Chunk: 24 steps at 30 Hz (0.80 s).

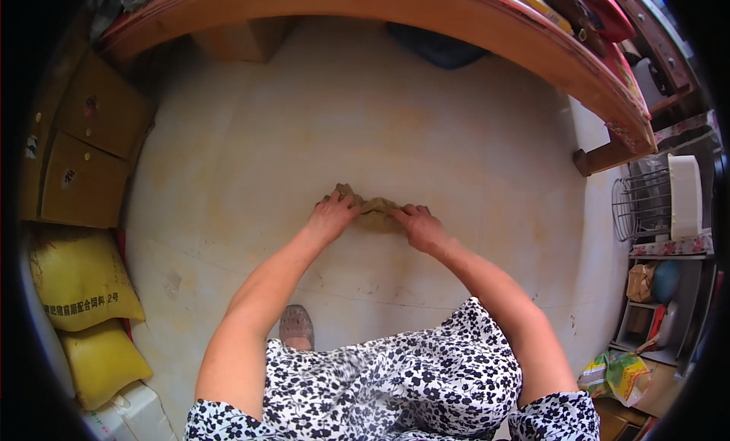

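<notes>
A crumpled brown cloth (376,215) is stretched between my two hands, low over the pale floor or resting on it; I cannot tell which. My left hand (334,215) grips its left end, with a bit of cloth poking up past the fingers. At the other end my right hand (420,225) is closed on the cloth, its thumb side turned inward. Between them the fabric sags in folds. Both forearms reach forward from a black-and-white flowered garment (395,380).
A wooden table (365,1) arches across the far side, its leg (601,158) at right. Wooden cabinets (87,167) and yellow sacks (84,277) line the left. On the right are a wire rack (642,205) and shelves (646,319). My shoe (296,323) stands on the tiled floor (365,122).
</notes>
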{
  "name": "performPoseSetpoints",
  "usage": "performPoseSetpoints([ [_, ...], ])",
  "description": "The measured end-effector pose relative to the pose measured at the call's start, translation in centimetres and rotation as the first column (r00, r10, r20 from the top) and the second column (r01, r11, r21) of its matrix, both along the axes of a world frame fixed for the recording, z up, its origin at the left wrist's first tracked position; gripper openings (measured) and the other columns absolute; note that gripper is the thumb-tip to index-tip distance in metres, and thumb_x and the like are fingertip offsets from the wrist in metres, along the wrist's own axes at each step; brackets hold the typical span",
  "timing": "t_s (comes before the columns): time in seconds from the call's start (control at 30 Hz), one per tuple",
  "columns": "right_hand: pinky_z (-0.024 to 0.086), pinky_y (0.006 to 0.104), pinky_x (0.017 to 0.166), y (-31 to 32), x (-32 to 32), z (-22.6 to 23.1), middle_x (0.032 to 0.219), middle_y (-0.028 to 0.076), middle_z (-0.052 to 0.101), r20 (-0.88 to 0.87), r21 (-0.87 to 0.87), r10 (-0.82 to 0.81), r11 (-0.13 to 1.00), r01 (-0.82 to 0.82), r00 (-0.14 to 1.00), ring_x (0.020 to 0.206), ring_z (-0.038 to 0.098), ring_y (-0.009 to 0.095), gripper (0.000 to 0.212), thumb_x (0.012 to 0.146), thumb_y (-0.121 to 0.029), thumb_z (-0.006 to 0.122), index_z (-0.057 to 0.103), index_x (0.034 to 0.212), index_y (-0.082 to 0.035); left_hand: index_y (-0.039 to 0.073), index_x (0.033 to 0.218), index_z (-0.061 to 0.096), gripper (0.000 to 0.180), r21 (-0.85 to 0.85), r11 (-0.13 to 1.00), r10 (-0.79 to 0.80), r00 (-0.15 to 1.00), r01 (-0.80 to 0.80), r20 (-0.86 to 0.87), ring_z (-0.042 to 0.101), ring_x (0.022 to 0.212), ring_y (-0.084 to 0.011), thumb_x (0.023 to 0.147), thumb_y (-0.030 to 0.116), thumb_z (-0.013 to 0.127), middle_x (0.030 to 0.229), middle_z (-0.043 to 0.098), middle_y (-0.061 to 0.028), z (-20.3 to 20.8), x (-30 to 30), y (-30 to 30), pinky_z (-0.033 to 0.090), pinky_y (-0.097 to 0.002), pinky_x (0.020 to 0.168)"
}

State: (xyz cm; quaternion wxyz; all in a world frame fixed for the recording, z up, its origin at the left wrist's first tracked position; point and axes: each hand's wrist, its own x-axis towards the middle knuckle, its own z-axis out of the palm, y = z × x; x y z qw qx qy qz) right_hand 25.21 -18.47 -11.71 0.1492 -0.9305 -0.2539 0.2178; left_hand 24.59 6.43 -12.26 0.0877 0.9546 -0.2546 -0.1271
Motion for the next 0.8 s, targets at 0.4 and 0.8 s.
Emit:
performPoseSetpoints([
  [0.4,0.042,0.0479,0.091,2.5,0.7,0.3,0.120,0.015,0.048,-0.101,-0.206,-0.097,0.976,0.074,0.990,0.106,0.050,0.039,0.049,0.080,-0.006,0.053,0.045,0.127,-0.019,0.019,0.108,0.060,0.029,0.008,0.994,-0.106,0.971,0.107,0.215,0.051,0.108,-0.0294,0.081,0.010,0.054,0.105,0.057,-0.0017,-4.6,0.5,0.6,0.049,-0.0410,0.082],
  [0.8,0.047,0.0453,0.082,11.7,-11.7,-2.2,0.115,0.014,0.049,-0.062,-0.068,-0.070,0.996,0.066,0.996,0.102,0.052,0.039,0.048,0.075,-0.002,0.054,0.049,0.120,-0.018,0.017,0.110,0.063,0.035,0.022,0.997,-0.074,0.996,0.075,-0.042,0.053,0.102,-0.0296,0.076,0.006,0.057,0.104,0.058,-0.0038,-1.6,-9.8,10.0,0.049,-0.0403,0.081],
])
